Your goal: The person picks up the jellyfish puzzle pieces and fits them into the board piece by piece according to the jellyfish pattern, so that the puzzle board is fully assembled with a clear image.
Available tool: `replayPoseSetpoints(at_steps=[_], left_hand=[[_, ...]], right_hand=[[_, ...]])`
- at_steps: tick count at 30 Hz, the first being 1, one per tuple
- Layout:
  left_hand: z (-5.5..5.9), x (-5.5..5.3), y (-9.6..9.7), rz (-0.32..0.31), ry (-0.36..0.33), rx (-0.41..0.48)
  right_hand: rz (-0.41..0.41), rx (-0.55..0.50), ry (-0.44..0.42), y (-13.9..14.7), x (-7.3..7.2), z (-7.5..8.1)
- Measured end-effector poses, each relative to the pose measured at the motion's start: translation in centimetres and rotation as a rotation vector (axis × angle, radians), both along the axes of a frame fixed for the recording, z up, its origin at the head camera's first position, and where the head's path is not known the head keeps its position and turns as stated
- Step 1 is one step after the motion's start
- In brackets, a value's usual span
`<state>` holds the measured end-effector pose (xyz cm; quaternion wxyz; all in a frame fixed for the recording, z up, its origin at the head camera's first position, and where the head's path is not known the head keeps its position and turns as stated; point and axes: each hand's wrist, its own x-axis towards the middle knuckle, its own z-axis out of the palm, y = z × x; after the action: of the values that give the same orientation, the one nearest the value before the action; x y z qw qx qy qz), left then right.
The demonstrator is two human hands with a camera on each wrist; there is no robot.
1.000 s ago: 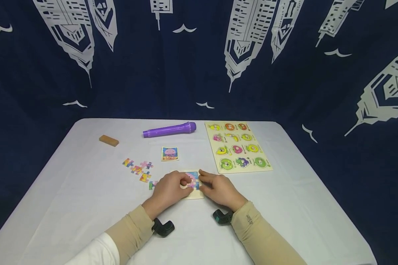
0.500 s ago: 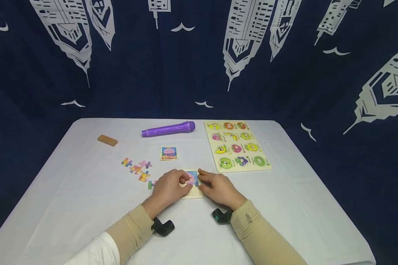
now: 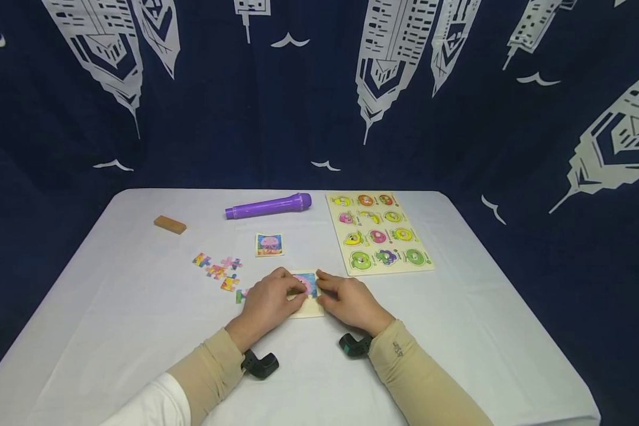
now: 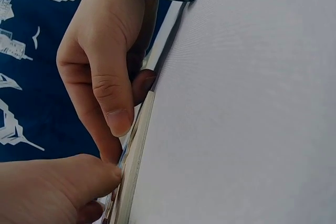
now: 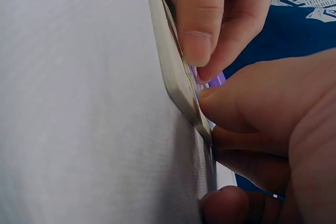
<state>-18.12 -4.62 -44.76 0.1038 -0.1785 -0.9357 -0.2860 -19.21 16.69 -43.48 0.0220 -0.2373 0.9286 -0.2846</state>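
In the head view a small cream puzzle board (image 3: 310, 310) lies before me, with blue and pink jigsaw pieces (image 3: 311, 279) along its far side. My left hand (image 3: 268, 302) covers the board's left part, thumb and index finger brought together at a puzzle piece, mostly hidden under them. My right hand (image 3: 354, 302) grips the board's right edge. In the right wrist view its thumb (image 5: 220, 98) lies on top while other fingers are at the board's corner. The left wrist view shows both hands close together over the board's edge (image 4: 135, 174).
Left of the board lie several loose jigsaw pieces (image 3: 216, 271). Beyond it is a small picture card (image 3: 269, 244), with a purple toy microphone (image 3: 268, 207) farther back. A fruit puzzle board (image 3: 380, 234) stands to the right, and a brown block (image 3: 170, 225) lies far left.
The lower blue-and-pink piece has moved away from me, up against the far row, baring the near part of the board. My left fingertips have drawn closer together; my right hand stays at the edge.
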Motion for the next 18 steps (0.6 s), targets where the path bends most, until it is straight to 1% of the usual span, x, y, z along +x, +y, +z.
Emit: replayPoseSetpoints(at_steps=[4,8,12,15,17,18], left_hand=[[0.07,0.02,0.05,-0.014,0.016,-0.017],[0.26,0.02,0.02,-0.014,0.002,-0.013],[0.22,-0.04,0.11,-0.003,-0.010,-0.006],[0.20,0.02,0.12,-0.012,-0.010,-0.018],[0.53,0.10,-0.01,-0.021,-0.013,-0.024],[0.86,0.11,-0.19,-0.023,-0.016,-0.016]], right_hand=[[0.000,0.002,-0.002,-0.02,0.02,0.12],[-0.006,0.006,-0.007,-0.13,0.03,0.21],[-0.007,0.005,0.000,-0.12,0.03,0.17],[-0.005,0.009,0.002,-0.08,0.04,0.15],[0.000,0.006,0.008,-0.07,0.00,0.17],[-0.001,0.007,0.010,-0.06,-0.02,0.18]])
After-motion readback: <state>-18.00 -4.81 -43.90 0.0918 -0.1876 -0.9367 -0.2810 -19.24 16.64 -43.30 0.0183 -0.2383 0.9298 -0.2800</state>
